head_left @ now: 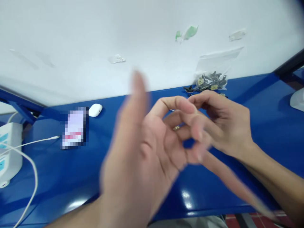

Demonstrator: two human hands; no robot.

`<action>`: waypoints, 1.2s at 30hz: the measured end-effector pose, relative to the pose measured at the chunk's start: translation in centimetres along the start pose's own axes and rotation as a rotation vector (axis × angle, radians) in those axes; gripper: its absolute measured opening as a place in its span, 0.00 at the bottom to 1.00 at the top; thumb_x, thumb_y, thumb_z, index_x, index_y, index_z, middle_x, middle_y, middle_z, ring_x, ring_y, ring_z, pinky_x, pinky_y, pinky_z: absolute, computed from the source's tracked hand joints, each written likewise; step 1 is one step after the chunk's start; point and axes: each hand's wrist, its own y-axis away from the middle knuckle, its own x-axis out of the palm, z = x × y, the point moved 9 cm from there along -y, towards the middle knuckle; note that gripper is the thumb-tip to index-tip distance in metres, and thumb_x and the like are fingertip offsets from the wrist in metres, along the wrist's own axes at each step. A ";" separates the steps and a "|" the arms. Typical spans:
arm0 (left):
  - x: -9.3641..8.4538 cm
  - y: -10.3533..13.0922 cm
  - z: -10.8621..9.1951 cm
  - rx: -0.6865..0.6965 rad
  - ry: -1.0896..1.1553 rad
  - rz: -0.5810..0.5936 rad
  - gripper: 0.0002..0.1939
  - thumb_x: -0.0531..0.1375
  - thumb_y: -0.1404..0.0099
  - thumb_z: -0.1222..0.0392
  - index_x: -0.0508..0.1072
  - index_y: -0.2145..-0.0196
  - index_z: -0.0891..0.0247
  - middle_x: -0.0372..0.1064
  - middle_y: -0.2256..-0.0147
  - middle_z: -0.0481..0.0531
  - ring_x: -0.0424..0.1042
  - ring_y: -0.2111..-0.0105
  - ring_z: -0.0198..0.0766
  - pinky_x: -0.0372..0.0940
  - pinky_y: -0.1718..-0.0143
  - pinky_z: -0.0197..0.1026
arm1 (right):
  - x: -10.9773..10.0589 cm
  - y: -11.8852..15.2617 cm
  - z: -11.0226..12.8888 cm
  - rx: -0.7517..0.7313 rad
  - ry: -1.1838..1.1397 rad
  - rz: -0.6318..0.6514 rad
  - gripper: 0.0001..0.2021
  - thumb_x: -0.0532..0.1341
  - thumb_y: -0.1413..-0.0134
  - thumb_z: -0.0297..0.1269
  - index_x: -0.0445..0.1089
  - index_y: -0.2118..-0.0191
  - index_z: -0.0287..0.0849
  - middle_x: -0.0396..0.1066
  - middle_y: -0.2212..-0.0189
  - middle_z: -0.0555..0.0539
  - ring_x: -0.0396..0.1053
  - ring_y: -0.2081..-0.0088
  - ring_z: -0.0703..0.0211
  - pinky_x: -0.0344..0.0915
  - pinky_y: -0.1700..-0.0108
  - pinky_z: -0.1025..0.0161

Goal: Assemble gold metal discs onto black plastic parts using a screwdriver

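My left hand [152, 148] is in the foreground, blurred, palm turned up, with the thumb raised and the fingers curled. Among those curled fingers shows a small brass-coloured piece [176, 128]; its exact kind is too small to tell. My right hand [228, 126] is just behind and to the right, fingers bent and drawn together against the left fingertips. Whatever its fingertips hold is hidden. A clear plastic bag [211, 79] of black parts with brass-coloured discs leans on the wall beyond the right hand. Loose black parts [189, 89] lie beside the bag.
On the blue table [106, 126], a phone [75, 126] and a white earbud case [95, 110] lie at the left. A white power strip [10, 152] with a white cable [35, 177] is at the left edge. A white object [298, 98] sits far right. Behind stands a white wall [83, 41].
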 end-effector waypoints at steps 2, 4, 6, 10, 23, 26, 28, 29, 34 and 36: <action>0.2 -0.2 0.2 0.023 -0.076 0.001 0.18 0.77 0.33 0.46 0.85 0.49 0.52 0.75 0.55 0.55 0.75 0.52 0.54 0.76 0.56 0.50 | -1.3 -0.4 -0.9 0.046 -0.001 -0.101 0.04 0.70 0.26 0.41 0.82 0.50 0.54 0.83 0.59 0.50 0.81 0.59 0.49 0.79 0.52 0.48; 0.5 -0.4 0.4 0.041 -0.160 0.000 0.13 0.76 0.30 0.51 0.85 0.50 0.53 0.74 0.54 0.54 0.75 0.52 0.52 0.75 0.55 0.50 | -2.3 -0.7 -1.8 0.071 -0.003 -0.168 0.04 0.72 0.28 0.41 0.83 0.51 0.53 0.83 0.59 0.50 0.81 0.59 0.51 0.78 0.53 0.50; 0.9 -0.7 0.5 0.068 -0.253 0.011 0.10 0.75 0.28 0.57 0.85 0.50 0.55 0.73 0.53 0.54 0.75 0.53 0.50 0.74 0.53 0.50 | -3.0 -1.0 -2.3 0.078 -0.005 -0.206 0.04 0.72 0.28 0.40 0.83 0.51 0.52 0.82 0.60 0.51 0.80 0.61 0.53 0.77 0.55 0.52; 2.5 -1.3 0.4 0.184 -0.467 0.101 0.17 0.78 0.30 0.56 0.85 0.46 0.61 0.71 0.52 0.56 0.73 0.51 0.52 0.72 0.50 0.52 | -3.2 -1.3 -2.7 0.074 -0.031 -0.203 0.04 0.73 0.29 0.39 0.83 0.52 0.51 0.82 0.62 0.51 0.80 0.61 0.54 0.77 0.56 0.54; 3.4 -1.9 0.3 0.248 -0.440 0.116 0.06 0.73 0.25 0.62 0.85 0.51 0.62 0.74 0.49 0.58 0.73 0.46 0.52 0.72 0.45 0.52 | -3.4 -1.3 -1.6 0.071 -0.072 -0.181 0.02 0.73 0.29 0.38 0.84 0.53 0.51 0.82 0.62 0.50 0.78 0.61 0.54 0.75 0.56 0.54; 1.6 -1.2 -0.5 0.185 -0.238 0.079 0.06 0.70 0.21 0.62 0.82 0.49 0.60 0.80 0.45 0.56 0.79 0.45 0.48 0.73 0.42 0.49 | -3.5 -1.1 -0.6 0.065 -0.087 -0.189 0.03 0.72 0.29 0.34 0.83 0.54 0.52 0.82 0.61 0.52 0.77 0.61 0.56 0.74 0.55 0.55; 0.6 -0.6 0.1 0.061 -0.032 0.078 0.06 0.70 0.20 0.58 0.82 0.48 0.57 0.85 0.49 0.50 0.84 0.50 0.44 0.76 0.44 0.46 | -3.3 -0.7 0.2 0.067 -0.078 -0.179 0.04 0.72 0.28 0.33 0.82 0.54 0.52 0.81 0.60 0.53 0.77 0.60 0.57 0.74 0.55 0.56; 0.0 -0.2 0.5 0.020 0.069 0.059 0.06 0.71 0.21 0.59 0.83 0.49 0.57 0.87 0.50 0.49 0.85 0.50 0.43 0.77 0.43 0.45 | -3.0 -0.5 0.5 0.067 -0.060 -0.158 0.03 0.72 0.28 0.34 0.82 0.53 0.52 0.82 0.60 0.53 0.78 0.59 0.57 0.74 0.55 0.56; -2.7 1.3 2.9 -0.034 0.397 -0.181 0.12 0.80 0.34 0.67 0.88 0.54 0.57 0.90 0.56 0.47 0.88 0.55 0.42 0.81 0.48 0.39 | 0.0 0.2 2.4 -0.089 0.107 0.051 0.03 0.68 0.23 0.35 0.80 0.50 0.47 0.81 0.60 0.49 0.79 0.60 0.58 0.74 0.58 0.60; -3.1 1.6 3.7 -0.024 0.449 -0.223 0.13 0.81 0.37 0.68 0.91 0.56 0.58 0.90 0.57 0.48 0.88 0.57 0.40 0.82 0.51 0.37 | 1.2 0.3 3.0 -0.164 0.173 0.101 0.03 0.66 0.23 0.33 0.79 0.51 0.43 0.80 0.62 0.48 0.78 0.63 0.59 0.74 0.60 0.61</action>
